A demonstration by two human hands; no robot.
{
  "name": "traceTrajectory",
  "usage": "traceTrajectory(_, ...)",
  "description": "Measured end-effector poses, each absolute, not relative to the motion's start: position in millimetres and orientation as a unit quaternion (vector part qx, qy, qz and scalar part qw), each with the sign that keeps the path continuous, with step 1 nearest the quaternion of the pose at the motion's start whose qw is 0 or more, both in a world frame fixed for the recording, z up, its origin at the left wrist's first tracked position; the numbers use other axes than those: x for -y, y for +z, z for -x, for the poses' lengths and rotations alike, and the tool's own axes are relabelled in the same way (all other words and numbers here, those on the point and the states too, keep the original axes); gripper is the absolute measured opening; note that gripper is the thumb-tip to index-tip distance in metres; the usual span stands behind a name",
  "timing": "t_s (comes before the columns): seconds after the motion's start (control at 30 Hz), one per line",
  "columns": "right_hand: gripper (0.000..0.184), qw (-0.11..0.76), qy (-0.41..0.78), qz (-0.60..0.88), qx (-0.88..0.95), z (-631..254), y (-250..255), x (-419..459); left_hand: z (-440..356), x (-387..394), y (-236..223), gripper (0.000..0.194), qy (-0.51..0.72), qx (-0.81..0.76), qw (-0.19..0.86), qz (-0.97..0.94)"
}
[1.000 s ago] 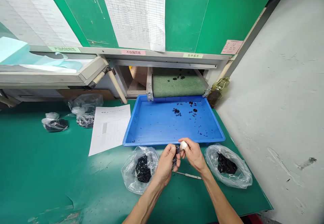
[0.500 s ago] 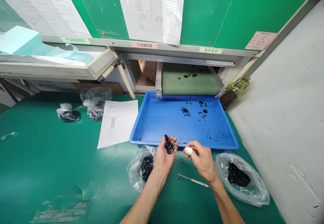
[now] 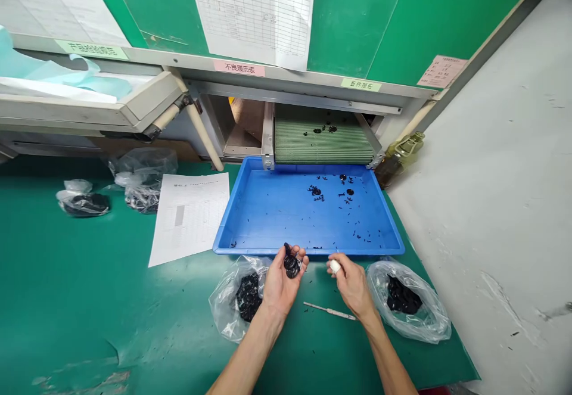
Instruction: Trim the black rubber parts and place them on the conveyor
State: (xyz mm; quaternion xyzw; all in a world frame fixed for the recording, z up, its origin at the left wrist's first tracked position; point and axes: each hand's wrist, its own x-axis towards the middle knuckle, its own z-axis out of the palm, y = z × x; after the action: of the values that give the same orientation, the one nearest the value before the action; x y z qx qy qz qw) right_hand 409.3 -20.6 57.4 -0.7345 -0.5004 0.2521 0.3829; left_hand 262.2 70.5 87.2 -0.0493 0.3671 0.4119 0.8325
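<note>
Showing a bench seen from the worker's head, with both bare hands at the near edge of a blue plastic tray [image 3: 268, 250]. The left hand [image 3: 280, 285] lies palm up and loosely cupped, grasping a black round part [image 3: 292, 266] that rests near the tips of its fingers, with a short stem pointing toward 12 o'clock. Part and hand are touching; the part sits just short of the tray's near rim, outside the tray. The right hand [image 3: 353, 285] lies at the left hand's 3 o'clock, well clear of it and curled into a pinch. A small white piece [image 3: 335, 267] shows at its tip, but whether this is held or wrapped on the hand cannot be told.

A clear plastic bag of black parts [image 3: 235, 302] touches the left hand at about 8 o'clock, and a second [image 3: 404, 302] lies at the right hand's 3 o'clock. A slim metal pick [image 3: 329, 311] lies on the green bench mat [image 3: 89, 305] at the right hand's 7 o'clock. Small black pieces [image 3: 315, 191] are scattered inside the tray. A green mesh belt [image 3: 324, 145] stands at the tray's 12 o'clock, a printed sheet [image 3: 187, 219] at its 9 o'clock, and a glass bottle [image 3: 399, 156] at its 2 o'clock.
</note>
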Motion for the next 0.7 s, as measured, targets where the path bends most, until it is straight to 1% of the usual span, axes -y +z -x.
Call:
traceTrajectory(0.1,0.033,0.377,0.190,0.732,0.535,-423.7,71.3,9.6,-266.4,-69.3,87.5,0.027,0.416,-0.367,0.831,0.047)
traceTrajectory(0.23,0.026,0.369,0.099,0.723,0.576,-420.3,87.2,2.8,-270.9,-67.5,90.8,0.029,0.433,-0.349,0.830,0.041)
traceTrajectory(0.27,0.025,0.374,0.107,0.720,0.575,-413.9,89.3,4.0,-271.5,-67.2,91.7,0.030,0.436,-0.343,0.831,0.040)
traceTrajectory(0.37,0.026,0.400,0.219,0.694,0.557,-388.8,90.9,11.1,-272.5,-65.7,92.8,0.032,0.439,-0.331,0.834,0.041)
traceTrajectory(0.43,0.030,0.415,0.273,0.678,0.541,-374.1,89.4,14.5,-273.6,-63.8,91.6,0.033,0.433,-0.324,0.840,0.043)
traceTrajectory(0.57,0.035,0.434,0.286,0.676,0.522,-362.6,85.7,13.2,-277.4,-58.0,87.4,0.036,0.412,-0.301,0.859,0.033)
traceTrajectory(0.63,0.032,0.439,0.289,0.675,0.518,-362.5,84.0,11.5,-278.5,-55.0,85.8,0.036,0.399,-0.295,0.868,0.023)
traceTrajectory(0.7,0.026,0.451,0.300,0.672,0.505,-362.7,82.1,11.5,-277.8,-52.7,84.8,0.035,0.388,-0.297,0.872,0.025)
